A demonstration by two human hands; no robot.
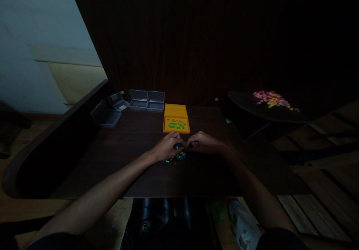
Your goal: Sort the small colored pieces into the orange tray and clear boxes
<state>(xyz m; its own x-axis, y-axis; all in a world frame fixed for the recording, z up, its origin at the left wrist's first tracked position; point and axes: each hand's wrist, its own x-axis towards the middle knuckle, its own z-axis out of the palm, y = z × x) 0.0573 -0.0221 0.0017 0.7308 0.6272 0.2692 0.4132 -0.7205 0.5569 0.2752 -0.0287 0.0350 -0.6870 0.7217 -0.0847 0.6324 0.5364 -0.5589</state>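
My left hand [169, 146] and my right hand [203, 143] meet with bent, closed fingers over a small pile of mixed coloured pieces [180, 156] on the dark table. Whatever the fingertips pinch is too small and dim to name. Just beyond my hands stands an open yellow box [176, 109], its lid tilted back. Scattered green pieces [176, 123] lie in its near half.
Open clear plastic cases [147, 104] stand left of the yellow box, with another clear case [110, 118] by the left side panel. A heap of pink and yellow pieces [272, 99] lies on the dark shelf [244, 102] at right.
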